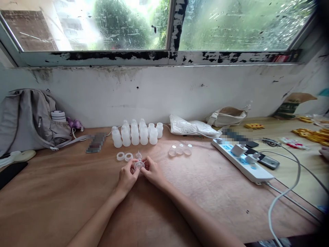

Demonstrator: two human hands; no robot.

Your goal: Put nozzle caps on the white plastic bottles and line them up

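My left hand point(128, 176) and my right hand point(154, 172) meet over the table. Between them, their fingertips and thumbs grip a translucent bottle ring point(139, 165) from both sides; what sits inside it is too small to make out. Just beyond the fingers stands a clear bottle nipple point(138, 155). To its left lie two white rings, one farther out point(120, 156) and one closer point(129, 157). Behind these, several frosted white baby bottles point(135, 133) stand upright in rows, some with narrower tops. Clear round discs point(179, 151) lie to the right, with small white pieces behind them.
A white power strip point(241, 161) with plugged chargers and cables runs along the right. A white plastic package point(192, 126) and a cream pouch point(227, 116) lie by the wall. At left are a grey backpack point(33, 116) and a blurred flat object point(96, 142). Yellow parts point(315, 134) lie far right.
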